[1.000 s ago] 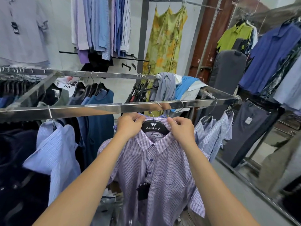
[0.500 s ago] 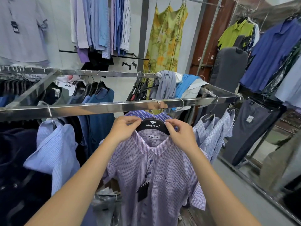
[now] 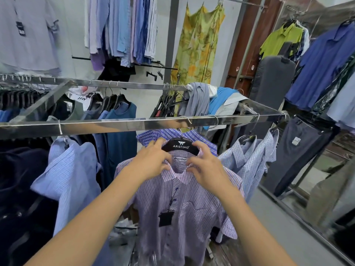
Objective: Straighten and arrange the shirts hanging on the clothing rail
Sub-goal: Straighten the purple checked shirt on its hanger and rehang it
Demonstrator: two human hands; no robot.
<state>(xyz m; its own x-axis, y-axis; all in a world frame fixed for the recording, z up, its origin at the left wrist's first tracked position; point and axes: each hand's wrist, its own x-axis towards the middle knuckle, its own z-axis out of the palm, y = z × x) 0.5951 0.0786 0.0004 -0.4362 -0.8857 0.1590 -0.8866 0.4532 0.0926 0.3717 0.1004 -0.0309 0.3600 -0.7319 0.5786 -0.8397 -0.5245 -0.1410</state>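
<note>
Left grip [image 3: 151,162], right grip [image 3: 206,167] around collar [image 3: 177,174]

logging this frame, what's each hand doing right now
Left hand: grips the purple shirt at its collar.
Right hand: grips the same collar.

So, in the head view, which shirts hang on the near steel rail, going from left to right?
Light blue checked shirt → purple striped shirt → pale blue checked shirts
</note>
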